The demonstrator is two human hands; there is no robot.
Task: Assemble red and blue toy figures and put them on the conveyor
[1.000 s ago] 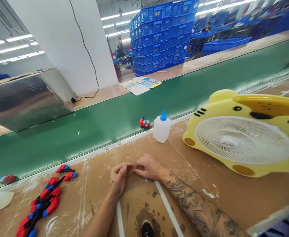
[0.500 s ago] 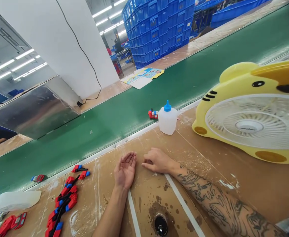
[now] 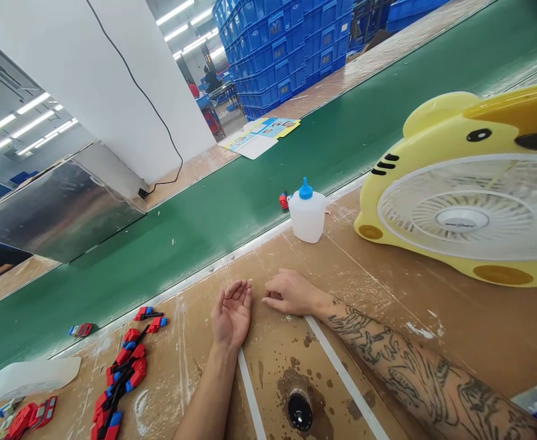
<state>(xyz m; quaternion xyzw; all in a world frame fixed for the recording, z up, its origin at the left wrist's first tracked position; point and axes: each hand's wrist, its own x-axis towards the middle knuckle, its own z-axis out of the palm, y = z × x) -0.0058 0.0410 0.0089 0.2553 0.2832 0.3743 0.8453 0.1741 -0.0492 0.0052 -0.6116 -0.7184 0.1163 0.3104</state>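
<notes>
My left hand lies palm up on the brown tabletop, fingers slightly curled and nothing in it. Just to its right, my right hand rests palm down with its fingers bent, and no object shows in it. A gap separates the two hands. Beyond my right hand stands a white bottle with a blue nozzle. Nearer to me, between the forearms, is a round black-topped piece among dark wet spots. To the left, red, blue and black toy parts lie in a long row.
A green conveyor belt runs across, carrying a red toy piece. A yellow fan sits at the right. Another bottle lies at the left near more red parts. Blue crates stand behind.
The view has shifted slightly. On the belt, the red piece at left has moved right, and the one behind the bottle is now more hidden. My hands keep their poses.
</notes>
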